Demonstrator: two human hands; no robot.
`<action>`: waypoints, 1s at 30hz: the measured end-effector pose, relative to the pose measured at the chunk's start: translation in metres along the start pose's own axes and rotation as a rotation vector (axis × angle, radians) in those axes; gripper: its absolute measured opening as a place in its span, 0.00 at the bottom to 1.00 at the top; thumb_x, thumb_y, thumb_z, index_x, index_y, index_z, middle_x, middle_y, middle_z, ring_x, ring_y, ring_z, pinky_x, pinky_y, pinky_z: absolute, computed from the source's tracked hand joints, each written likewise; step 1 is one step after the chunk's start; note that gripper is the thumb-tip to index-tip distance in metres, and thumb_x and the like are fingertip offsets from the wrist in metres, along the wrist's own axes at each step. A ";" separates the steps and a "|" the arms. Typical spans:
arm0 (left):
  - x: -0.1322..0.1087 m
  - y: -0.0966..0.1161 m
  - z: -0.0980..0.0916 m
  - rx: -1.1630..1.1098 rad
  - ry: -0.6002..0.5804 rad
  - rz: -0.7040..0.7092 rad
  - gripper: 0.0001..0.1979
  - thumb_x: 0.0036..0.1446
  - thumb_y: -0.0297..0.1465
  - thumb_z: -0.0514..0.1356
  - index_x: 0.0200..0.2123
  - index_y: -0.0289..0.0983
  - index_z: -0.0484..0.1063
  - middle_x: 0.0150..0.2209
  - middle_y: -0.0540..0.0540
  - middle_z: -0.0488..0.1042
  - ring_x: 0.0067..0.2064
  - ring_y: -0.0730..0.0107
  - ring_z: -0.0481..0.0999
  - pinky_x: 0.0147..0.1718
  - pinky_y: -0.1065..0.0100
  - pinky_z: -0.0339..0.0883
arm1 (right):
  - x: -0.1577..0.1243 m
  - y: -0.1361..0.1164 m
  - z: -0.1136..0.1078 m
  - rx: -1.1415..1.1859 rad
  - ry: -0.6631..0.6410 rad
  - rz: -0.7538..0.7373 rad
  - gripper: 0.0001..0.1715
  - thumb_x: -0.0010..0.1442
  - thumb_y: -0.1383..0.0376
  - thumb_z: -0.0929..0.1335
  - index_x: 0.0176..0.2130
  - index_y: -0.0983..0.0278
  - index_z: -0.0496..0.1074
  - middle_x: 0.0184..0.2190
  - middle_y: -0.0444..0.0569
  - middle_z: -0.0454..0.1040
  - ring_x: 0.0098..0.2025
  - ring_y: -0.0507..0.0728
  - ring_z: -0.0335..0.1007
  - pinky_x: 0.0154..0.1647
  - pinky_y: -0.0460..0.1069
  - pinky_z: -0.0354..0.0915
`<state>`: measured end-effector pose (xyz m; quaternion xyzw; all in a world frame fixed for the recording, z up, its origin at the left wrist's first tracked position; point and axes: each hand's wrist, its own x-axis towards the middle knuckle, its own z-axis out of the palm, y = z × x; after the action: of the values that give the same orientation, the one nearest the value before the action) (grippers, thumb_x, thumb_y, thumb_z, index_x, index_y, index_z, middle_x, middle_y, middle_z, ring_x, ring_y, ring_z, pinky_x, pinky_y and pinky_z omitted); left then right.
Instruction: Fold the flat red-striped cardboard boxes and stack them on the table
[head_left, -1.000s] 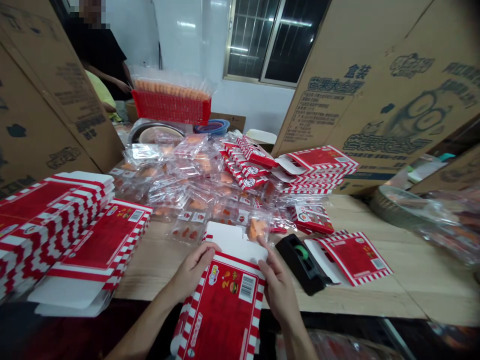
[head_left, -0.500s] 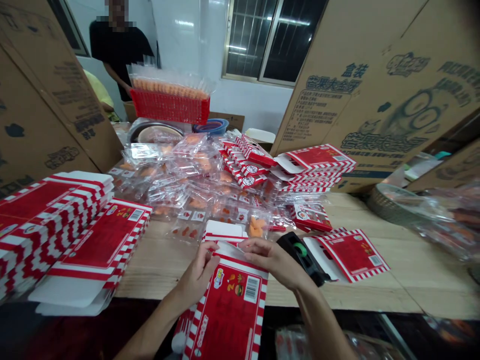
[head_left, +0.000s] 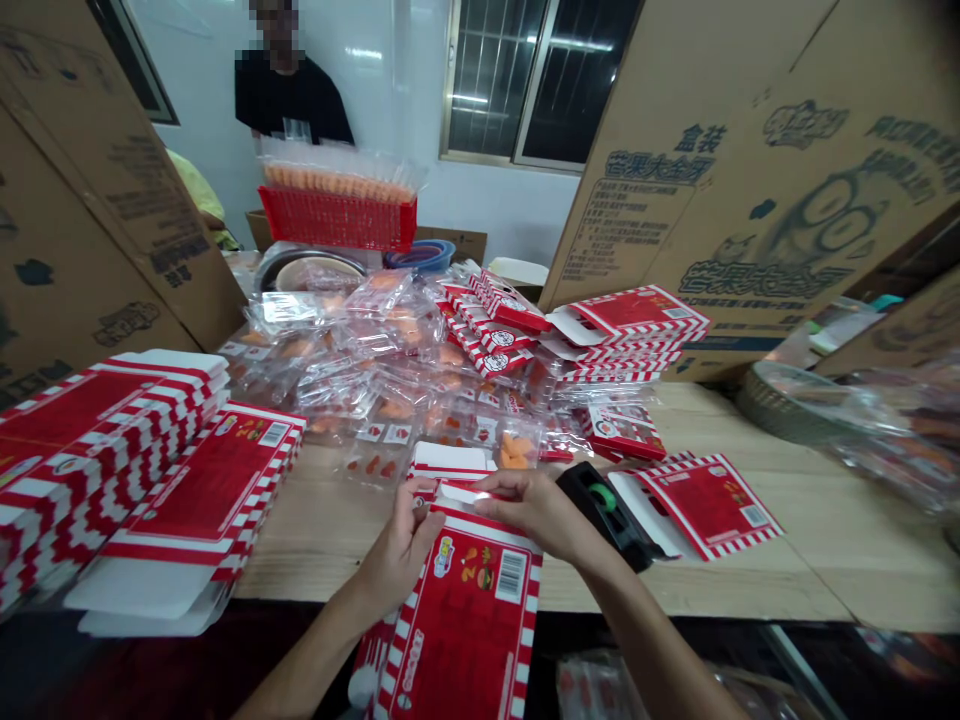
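A red plastic basket (head_left: 337, 222) at the far end of the table is packed with clear sachets of orange pieces, standing in a row, beside a round metal bowl (head_left: 311, 268) and nested blue bowls (head_left: 421, 255). A glossy heap of loose sachets (head_left: 360, 385) spreads across the pale wooden table (head_left: 322, 530). The red-and-white striped paperboard box (head_left: 469, 620), printed with food pictures and a barcode, lies at the table's near edge, its lower end past the edge and its white flaps at the far end. The left hand (head_left: 401, 550) grips the box's left side with curled fingers, while the right hand (head_left: 525, 505) pinches the top edge. A black tape dispenser (head_left: 607, 515) with a green core sits just beside the right hand, and flat stacks of matching boxes (head_left: 112, 460) lie to the left
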<state>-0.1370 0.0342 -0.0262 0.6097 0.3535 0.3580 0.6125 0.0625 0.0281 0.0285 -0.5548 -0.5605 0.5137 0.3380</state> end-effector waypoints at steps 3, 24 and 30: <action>-0.001 0.004 -0.003 0.006 -0.019 -0.001 0.22 0.64 0.39 0.48 0.57 0.41 0.45 0.40 0.46 0.73 0.36 0.67 0.74 0.37 0.64 0.69 | -0.008 -0.006 0.000 -0.062 -0.013 -0.075 0.19 0.50 0.52 0.71 0.34 0.64 0.79 0.33 0.48 0.79 0.36 0.58 0.74 0.36 0.48 0.67; -0.004 0.017 -0.001 0.317 -0.132 0.067 0.25 0.65 0.36 0.46 0.64 0.41 0.49 0.61 0.44 0.62 0.63 0.60 0.57 0.58 0.61 0.56 | -0.021 -0.029 0.022 -0.536 0.138 -0.295 0.07 0.59 0.64 0.66 0.31 0.63 0.74 0.28 0.48 0.77 0.29 0.55 0.70 0.30 0.46 0.58; -0.007 0.012 -0.002 0.293 -0.091 0.098 0.18 0.64 0.36 0.48 0.56 0.41 0.62 0.56 0.45 0.69 0.58 0.61 0.65 0.55 0.64 0.59 | -0.021 -0.029 0.016 -0.451 0.002 -0.330 0.10 0.61 0.64 0.65 0.34 0.61 0.77 0.31 0.46 0.79 0.32 0.55 0.73 0.34 0.46 0.64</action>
<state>-0.1419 0.0287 -0.0143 0.7244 0.3436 0.3043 0.5143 0.0427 0.0089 0.0565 -0.5177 -0.7431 0.3134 0.2855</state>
